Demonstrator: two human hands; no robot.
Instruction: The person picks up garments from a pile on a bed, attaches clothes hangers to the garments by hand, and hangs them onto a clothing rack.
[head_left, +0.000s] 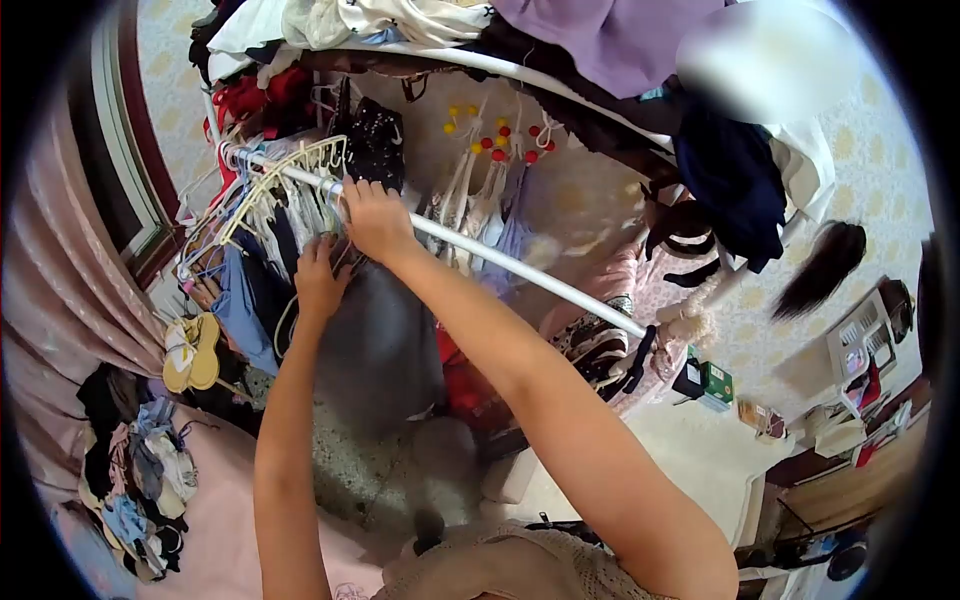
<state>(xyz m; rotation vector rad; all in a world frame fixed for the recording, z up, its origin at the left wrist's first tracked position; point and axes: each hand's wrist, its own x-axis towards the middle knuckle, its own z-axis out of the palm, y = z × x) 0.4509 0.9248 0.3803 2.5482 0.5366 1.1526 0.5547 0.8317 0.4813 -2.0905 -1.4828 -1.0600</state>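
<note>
A white rail runs slantwise across the view, with many clothes on hangers at its left part. My right hand is at the rail, its fingers closed over something I cannot make out beside the hangers. Just below and left of it, my left hand touches the hanging clothes with bent fingers; what it grips is hidden. A dark grey garment hangs below both hands. Pale yellow hangers stick up left of my right hand. Blue clothing hangs farther left.
Clothes are heaped on the upper rack, among them a purple cloth. A pile of clothes lies at the lower left by a pink curtain. A green box stands at the right, near a white surface.
</note>
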